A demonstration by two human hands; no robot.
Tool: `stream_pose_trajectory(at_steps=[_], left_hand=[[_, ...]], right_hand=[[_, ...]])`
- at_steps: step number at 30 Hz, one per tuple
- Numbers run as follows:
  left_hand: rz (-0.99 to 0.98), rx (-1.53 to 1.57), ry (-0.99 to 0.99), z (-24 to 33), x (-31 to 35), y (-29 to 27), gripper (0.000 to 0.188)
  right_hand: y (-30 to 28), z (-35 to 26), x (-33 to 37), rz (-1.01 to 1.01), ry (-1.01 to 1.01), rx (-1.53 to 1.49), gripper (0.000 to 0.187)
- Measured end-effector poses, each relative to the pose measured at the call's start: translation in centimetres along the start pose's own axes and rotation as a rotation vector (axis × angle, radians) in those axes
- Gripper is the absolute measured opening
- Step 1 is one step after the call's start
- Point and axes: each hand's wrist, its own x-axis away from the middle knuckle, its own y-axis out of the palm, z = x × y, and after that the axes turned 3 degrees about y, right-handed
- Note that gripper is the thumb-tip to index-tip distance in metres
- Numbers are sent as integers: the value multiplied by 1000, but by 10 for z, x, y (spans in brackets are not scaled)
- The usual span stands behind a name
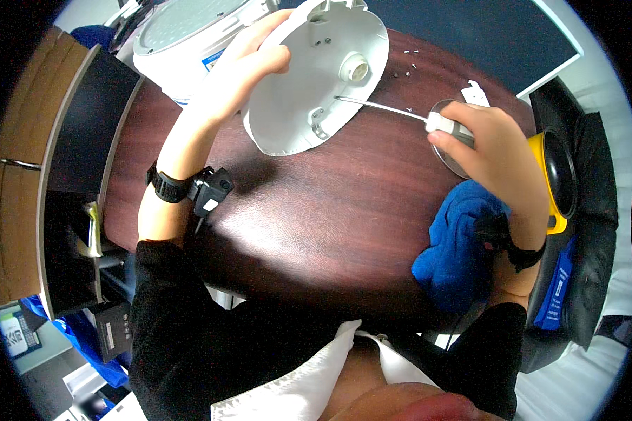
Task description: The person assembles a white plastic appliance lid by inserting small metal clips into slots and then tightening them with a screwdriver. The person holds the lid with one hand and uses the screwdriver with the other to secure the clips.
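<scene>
A hollow white plastic shell [288,102] is tilted up above the table, its inner side facing me. My left hand [249,70] is closed on its left edge, with the fingers partly hidden behind it. Inside the shell are a round white socket [356,68], a small metal bracket [319,125] and a few screws. My right hand [488,137] grips the pale handle of a screwdriver [383,107]. The shaft points left, and its tip lies over the shell's inner face below the socket; whether it touches, I cannot tell. Several small screws [409,74] lie loose beyond the shell.
A large white appliance [189,59] stands at the far left. Under my right hand is a round clear-rimmed item [441,156], with a white plastic piece [475,94] behind it. A blue towel [453,231] lies at the right edge, near a yellow-and-black container [556,175].
</scene>
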Motion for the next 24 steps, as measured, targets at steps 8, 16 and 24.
stream_pose_trajectory(at_steps=[8,16,24], left_hand=[[-109,-42,215,-1,-4,-4,60],[-16,-139,187,-10,-2,-8,61],[-50,-66,174,-6,-4,-6,61]], right_hand=[[-17,-2,-31,-27,-61,-102,21],[1,2,-28,62,-59,-103,20],[2,1,-30,49,-20,-137,20]])
